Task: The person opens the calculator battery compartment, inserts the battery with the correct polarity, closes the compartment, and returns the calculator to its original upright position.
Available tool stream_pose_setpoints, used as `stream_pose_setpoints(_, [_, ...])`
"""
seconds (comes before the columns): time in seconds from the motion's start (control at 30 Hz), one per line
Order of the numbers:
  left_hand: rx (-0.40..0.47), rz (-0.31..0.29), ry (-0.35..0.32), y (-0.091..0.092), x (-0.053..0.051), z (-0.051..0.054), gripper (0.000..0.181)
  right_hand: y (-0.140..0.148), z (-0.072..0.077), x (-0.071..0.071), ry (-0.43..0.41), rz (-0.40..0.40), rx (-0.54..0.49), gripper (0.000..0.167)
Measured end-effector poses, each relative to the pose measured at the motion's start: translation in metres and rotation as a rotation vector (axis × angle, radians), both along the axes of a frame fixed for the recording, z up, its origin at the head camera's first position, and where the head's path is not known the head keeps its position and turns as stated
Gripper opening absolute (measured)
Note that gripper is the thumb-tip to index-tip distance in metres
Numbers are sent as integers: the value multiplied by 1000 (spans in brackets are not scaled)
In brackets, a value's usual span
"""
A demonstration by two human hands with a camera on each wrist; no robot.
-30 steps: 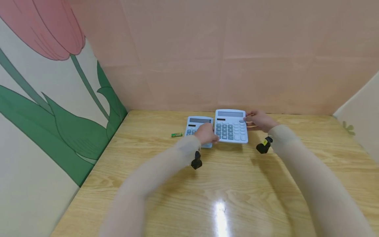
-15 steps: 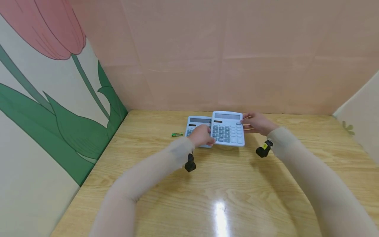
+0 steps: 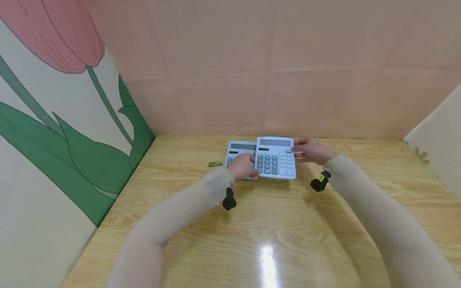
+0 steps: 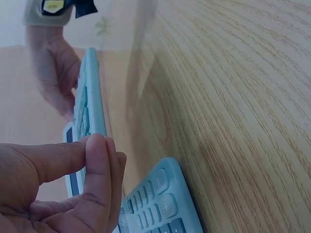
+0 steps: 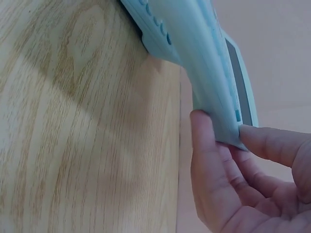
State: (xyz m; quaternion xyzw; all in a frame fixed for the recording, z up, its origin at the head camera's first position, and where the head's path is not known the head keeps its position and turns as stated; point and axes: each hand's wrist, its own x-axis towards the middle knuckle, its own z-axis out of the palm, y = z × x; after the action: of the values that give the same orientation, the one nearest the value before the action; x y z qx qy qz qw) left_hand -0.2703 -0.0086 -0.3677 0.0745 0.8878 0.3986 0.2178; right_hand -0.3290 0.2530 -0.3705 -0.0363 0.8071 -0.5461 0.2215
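It's a broad table (image 3: 288, 224) in pale, yellowish wood grain, with a bright streak of light (image 3: 268, 266) glaring off the near part and soft shadows (image 3: 333, 224) across it. Toward the far edge a light-blue calculator (image 3: 240, 148) lies face up, display end away, partly hidden from here. Left of it, near but apart, lies a small green battery (image 3: 215, 163), possibly a pair.

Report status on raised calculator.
Left grip, right grip both holding. Raised calculator off the table. Second calculator on table, possibly in the way if lowered.
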Motion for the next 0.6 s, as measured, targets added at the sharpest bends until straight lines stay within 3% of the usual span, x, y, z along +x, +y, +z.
stream_pose_setpoints(0.6, [40, 3, -37, -2, 3, 3, 57, 6, -1, -2, 12, -10, 72, 41])
